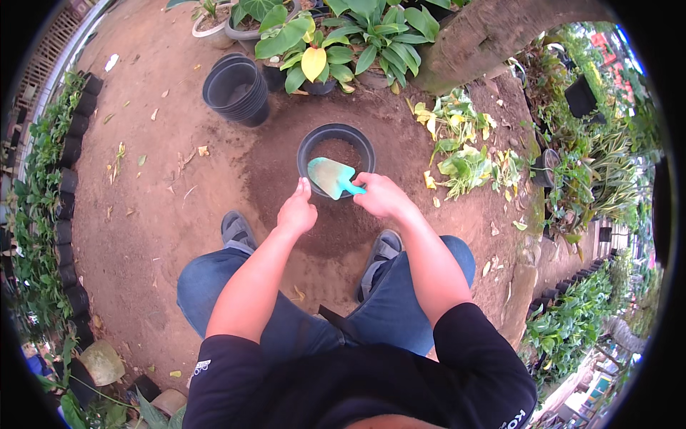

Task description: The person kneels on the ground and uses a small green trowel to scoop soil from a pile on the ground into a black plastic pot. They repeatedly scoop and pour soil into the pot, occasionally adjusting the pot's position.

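Observation:
My right hand (380, 195) grips the handle of a turquoise garden trowel (329, 176), whose blade carries a film of soil. The blade lies over the near left part of a round black plastic pot (366, 145). Brown soil (337, 151) shows inside that pot, partly hidden by the trowel. At the pot's near left rim is my left hand (298, 211), fingers together and pointing away from me; whether they press on the rim or pinch it, I cannot tell.
A stack of nested black pots (236, 91) stands beyond the pot, to the left. Potted leafy plants (375, 37) and a tree trunk (482, 40) are at the back. Wilted cut leaves (461, 145) lie to the right. A row of black planters (67, 214) borders the left side.

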Motion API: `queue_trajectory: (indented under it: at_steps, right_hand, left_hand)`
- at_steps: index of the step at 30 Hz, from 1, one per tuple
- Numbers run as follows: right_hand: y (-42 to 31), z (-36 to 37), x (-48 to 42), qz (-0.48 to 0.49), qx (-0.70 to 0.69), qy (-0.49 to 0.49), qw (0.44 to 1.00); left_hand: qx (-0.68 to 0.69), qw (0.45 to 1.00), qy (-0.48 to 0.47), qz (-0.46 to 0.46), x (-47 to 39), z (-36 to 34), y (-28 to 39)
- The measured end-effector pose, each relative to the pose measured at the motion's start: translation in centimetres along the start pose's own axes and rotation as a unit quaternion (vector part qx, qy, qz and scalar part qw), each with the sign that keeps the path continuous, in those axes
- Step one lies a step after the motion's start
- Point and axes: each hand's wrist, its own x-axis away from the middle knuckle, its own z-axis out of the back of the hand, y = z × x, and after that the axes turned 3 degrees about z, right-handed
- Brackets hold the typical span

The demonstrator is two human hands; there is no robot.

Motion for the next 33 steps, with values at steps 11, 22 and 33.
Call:
queue_trajectory:
  at_steps: [11, 22, 33]
  right_hand:
    - [-1.6, -0.3, 0.6, -0.012, -0.006, 0.023, 1.000]
    - [-0.2, -1.3, -0.7, -0.032, -0.018, 0.047, 0.998]
    - [-0.6, 0.3, -0.4, -0.120, -0.150, 0.031, 0.981]
  left_hand:
    - [-0.037, 0.999, 0.000, 0.009, 0.2, 0.3, 0.7]
    - [-0.033, 0.999, -0.002, 0.001, -0.2, 0.1, 0.6]
    - [-0.028, 0.999, -0.036, 0.001, 0.7, 1.1, 1.5]
